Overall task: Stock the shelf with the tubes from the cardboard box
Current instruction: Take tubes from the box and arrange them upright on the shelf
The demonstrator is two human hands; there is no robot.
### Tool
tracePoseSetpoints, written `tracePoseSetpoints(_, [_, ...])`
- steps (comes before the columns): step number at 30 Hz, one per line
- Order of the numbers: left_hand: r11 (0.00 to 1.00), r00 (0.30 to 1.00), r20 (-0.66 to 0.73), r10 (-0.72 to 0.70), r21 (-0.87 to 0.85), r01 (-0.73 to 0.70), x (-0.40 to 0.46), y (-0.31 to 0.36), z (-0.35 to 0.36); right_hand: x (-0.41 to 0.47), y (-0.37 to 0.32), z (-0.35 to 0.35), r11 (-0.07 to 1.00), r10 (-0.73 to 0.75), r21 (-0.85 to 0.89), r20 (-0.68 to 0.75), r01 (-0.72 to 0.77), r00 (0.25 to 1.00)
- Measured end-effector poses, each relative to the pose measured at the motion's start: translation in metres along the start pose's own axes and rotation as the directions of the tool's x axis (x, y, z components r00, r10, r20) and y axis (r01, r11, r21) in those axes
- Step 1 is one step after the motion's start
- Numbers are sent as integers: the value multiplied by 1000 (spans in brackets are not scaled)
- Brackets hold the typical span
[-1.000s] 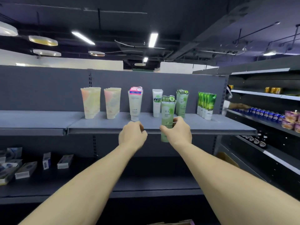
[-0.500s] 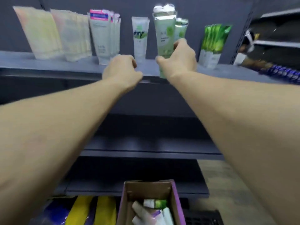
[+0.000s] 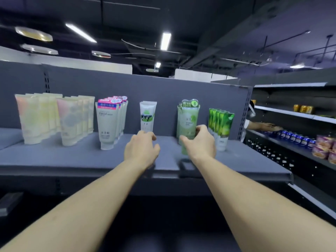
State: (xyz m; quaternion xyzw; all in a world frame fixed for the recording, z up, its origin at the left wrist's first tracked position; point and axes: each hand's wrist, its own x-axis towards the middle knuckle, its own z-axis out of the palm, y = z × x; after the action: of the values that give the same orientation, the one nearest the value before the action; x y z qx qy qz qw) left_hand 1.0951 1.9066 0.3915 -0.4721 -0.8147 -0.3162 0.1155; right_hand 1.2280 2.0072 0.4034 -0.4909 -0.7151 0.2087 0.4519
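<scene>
Two hands: both reach over the grey shelf (image 3: 54, 157) in a store aisle, bare forearms stretched forward from the bottom of the view.
Right hand (image 3: 200, 144): fingers and thumb curl round the lower half of a pale green tube (image 3: 188, 120), thumb on its left edge, fingers wrapped over its right side.
Pale green tube: upright, cap end down, its foot at the shelf surface below the hand; whether it fully rests there cannot be told. Another tube of the same kind stands just behind it.
Left hand (image 3: 142, 148): holds nothing, fingers loosely curled and slightly spread, hovering above the shelf just left of the held tube, palm down.
Arms: nearly parallel, the right wrist bent a little inward toward the tube.
Neighbours on the shelf: a white tube with a cow print (image 3: 147, 115) stands behind the left hand; a row of bright green tubes (image 3: 221, 122) stands just right of the right hand; white tubes with pink tops (image 3: 111, 120) and two groups of pastel tubes (image 3: 52, 117) fill the left stretch.
Side aisle: blue cans (image 3: 292, 137) line a shelf at right, where another person's hand (image 3: 269, 126) rests.
</scene>
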Motion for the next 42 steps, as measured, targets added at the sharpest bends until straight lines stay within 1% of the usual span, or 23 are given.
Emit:
tracePoseSetpoints(3, [1000, 1000, 17, 6, 17, -7, 12, 6, 10, 21, 11, 5, 999, 49, 6, 0, -49, 999])
tracePoseSetpoints(7, [998, 1000, 30, 4, 58, -6, 28, 12, 27, 45, 25, 19, 995, 95, 6, 36, -95, 995])
tracePoseSetpoints(12, [996, 999, 38, -23, 90, 20, 46, 14, 41, 68, 33, 37, 995, 85, 37, 79, -88, 993])
tracePoseSetpoints(20, [994, 1000, 20, -23, 104, 21, 62, 15, 59, 84, 35, 56, 997, 71, 16, 101, -73, 992])
tracePoseSetpoints(24, [994, 1000, 17, -26, 103, 24, 59, 14, 63, 83, 36, 59, 997, 77, 17, 90, -79, 993])
tracePoseSetpoints(32, [993, 1000, -10, 0, 115, 2, 41, 9, 44, 68, 33, 52, 991, 129, 25, 125, -133, 984])
tracePoseSetpoints(40, [996, 1000, -21, 11, 90, -9, 11, 2, 22, 40, 31, 26, 992, 125, -16, 127, -124, 984])
tracePoseSetpoints(42, [996, 1000, -15, 28, 79, -27, 3, 1, 17, 28, 32, 21, 995, 102, -24, 133, -100, 986])
